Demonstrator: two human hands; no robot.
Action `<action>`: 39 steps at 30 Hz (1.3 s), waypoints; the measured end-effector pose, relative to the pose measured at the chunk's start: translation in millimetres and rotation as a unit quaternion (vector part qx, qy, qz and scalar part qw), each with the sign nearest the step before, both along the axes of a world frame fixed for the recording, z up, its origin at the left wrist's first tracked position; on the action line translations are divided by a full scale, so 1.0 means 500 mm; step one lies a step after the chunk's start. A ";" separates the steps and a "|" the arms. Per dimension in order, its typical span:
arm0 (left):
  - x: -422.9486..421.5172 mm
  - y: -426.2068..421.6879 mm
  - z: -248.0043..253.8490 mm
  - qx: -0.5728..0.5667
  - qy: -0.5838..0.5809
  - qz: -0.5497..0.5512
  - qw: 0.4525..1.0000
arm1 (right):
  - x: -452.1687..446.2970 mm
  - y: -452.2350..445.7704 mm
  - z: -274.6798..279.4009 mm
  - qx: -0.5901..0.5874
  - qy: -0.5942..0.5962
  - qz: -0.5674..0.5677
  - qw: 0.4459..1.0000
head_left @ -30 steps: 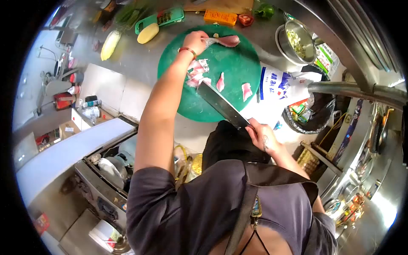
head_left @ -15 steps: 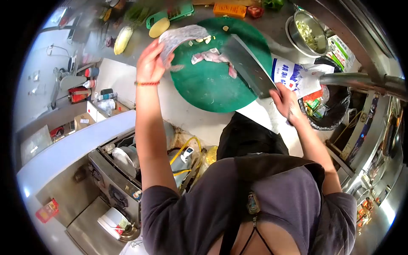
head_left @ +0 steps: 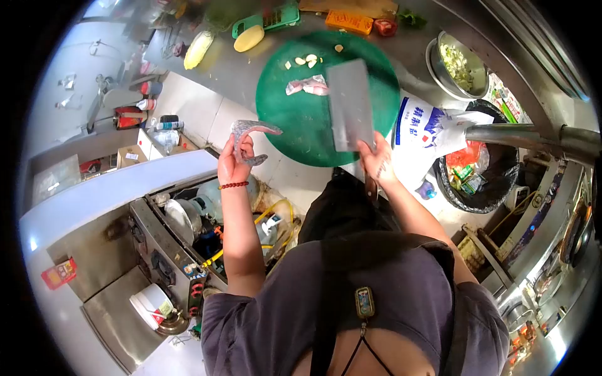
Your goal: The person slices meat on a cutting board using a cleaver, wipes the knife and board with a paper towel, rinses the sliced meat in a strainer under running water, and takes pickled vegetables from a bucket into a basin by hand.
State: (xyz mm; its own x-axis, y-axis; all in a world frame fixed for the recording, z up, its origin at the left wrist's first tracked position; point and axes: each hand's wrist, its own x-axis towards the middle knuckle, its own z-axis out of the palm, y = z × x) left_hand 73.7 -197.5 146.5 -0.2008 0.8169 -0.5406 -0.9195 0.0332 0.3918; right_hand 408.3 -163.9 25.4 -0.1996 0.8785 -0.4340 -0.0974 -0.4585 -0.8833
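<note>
Left hand (head_left: 233,160): palm turned up, fingers partly curled, I hold a curved, grey-skinned strip (head_left: 254,127) (fish, by its look) at the left rim of the green board (head_left: 295,135), presumably to keep it clear of the blade. Right hand (head_left: 379,161): fingers closed round the handle end of my cleaver (head_left: 351,106), gripped close to the heel, probably for control; its broad face is turned up over the board, though I cannot tell whether it touches. Pink pieces (head_left: 307,85) lie left of the blade, below the pale slices (head_left: 306,61). My left forearm points forward; my right slants inward.
</note>
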 end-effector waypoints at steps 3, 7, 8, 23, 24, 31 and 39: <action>-0.020 0.035 0.006 0.008 0.054 -0.047 0.997 | -0.037 0.056 0.049 0.060 -0.142 0.035 0.987; -0.035 0.091 0.023 0.023 0.019 -0.099 0.995 | 0.036 -0.029 0.027 -0.091 0.049 -0.099 0.990; -0.057 0.102 0.012 0.032 -0.033 -0.122 0.991 | 0.053 -0.066 0.031 -0.091 0.015 -0.107 0.990; -0.145 0.262 0.086 0.146 0.117 -0.404 0.896 | -0.229 -0.025 0.145 0.140 -0.445 -0.095 0.879; -0.120 0.272 0.103 0.149 0.148 -0.406 0.889 | -0.215 -0.036 0.139 0.143 -0.445 -0.120 0.876; 0.128 0.227 0.047 0.486 0.659 -0.344 0.459 | -0.175 -0.196 0.103 0.024 -0.341 -0.384 0.858; 0.109 0.131 -0.230 0.518 0.685 -0.476 0.193 | -0.150 -0.344 0.147 -0.008 -0.219 -0.457 0.862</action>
